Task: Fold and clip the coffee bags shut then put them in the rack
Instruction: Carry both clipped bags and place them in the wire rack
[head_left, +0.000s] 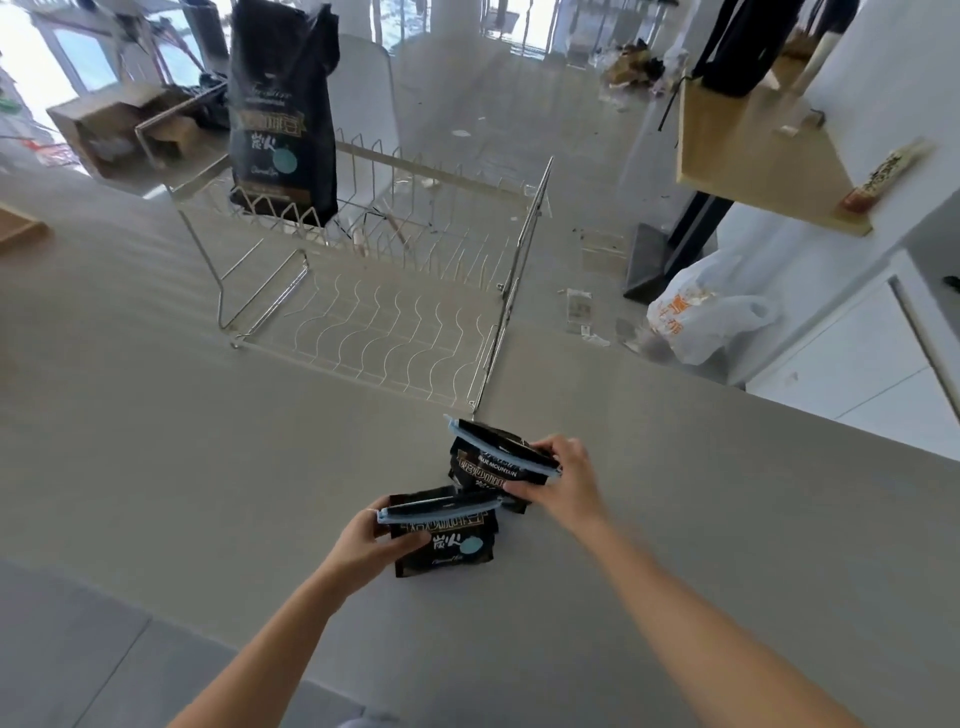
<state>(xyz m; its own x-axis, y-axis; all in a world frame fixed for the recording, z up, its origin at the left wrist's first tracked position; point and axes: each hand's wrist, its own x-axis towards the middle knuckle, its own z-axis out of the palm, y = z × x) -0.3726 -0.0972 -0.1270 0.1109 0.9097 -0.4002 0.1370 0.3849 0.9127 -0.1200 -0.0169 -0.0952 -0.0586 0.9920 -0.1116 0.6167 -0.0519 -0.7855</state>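
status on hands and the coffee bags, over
Left hand grips near clipped bag, right hand grips far clipped bag. Both on table, not yet racked. One tall bag in rack; nothing between.

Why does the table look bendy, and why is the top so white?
In the head view, the wide-angle lens bends the table edge and splays the wire rack; window glare whitens the top; the near coffee bag and far coffee bag look sharp.

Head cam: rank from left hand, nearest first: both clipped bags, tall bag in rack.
1. Clipped bag, gripped by the left hand itself.
2. Blue Mountain bag, to its right, held by the right hand.
3. Tall bag, far back, standing in the rack.
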